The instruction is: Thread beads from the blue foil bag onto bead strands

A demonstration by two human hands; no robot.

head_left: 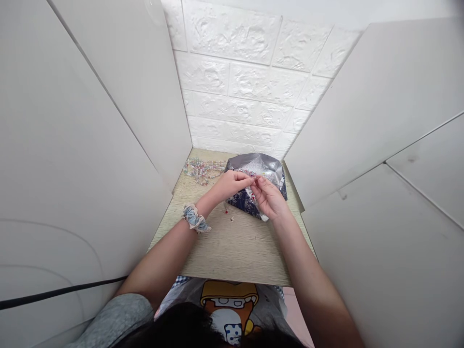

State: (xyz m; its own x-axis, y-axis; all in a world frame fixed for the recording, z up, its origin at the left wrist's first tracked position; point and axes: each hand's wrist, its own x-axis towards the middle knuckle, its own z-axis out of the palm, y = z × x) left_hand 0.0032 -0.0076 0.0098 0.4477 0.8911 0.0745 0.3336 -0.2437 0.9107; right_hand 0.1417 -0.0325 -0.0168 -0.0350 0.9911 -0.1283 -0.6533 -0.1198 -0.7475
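Both hands meet over the middle of the table. Left hand (232,186) is curled, fingertips pinched on a thin bead string (253,180). Right hand (267,198) faces it, fingers bent in, pinching the same string from the other side. Fingertips of the two hands almost touch. The string is small and partly hidden by the fingers; a short piece with a red bead hangs down below the hands, ending just above the table. Exact grip on the beads: cannot tell.

Directly behind and under the hands sits a crumpled silver and dark blue foil bag (266,169), resting on the table (232,251). Right hand overlaps its front edge.

Left of the bag, near the back wall, a loose pile of mixed coloured beads (201,170) lies on the table, apart from the hands.

Left wrist wears a light blue scrunchie (195,218).

White panels close in the table on both sides, a white brick-pattern wall (246,92) at the back. A black cable (61,291) runs across the lower left panel.
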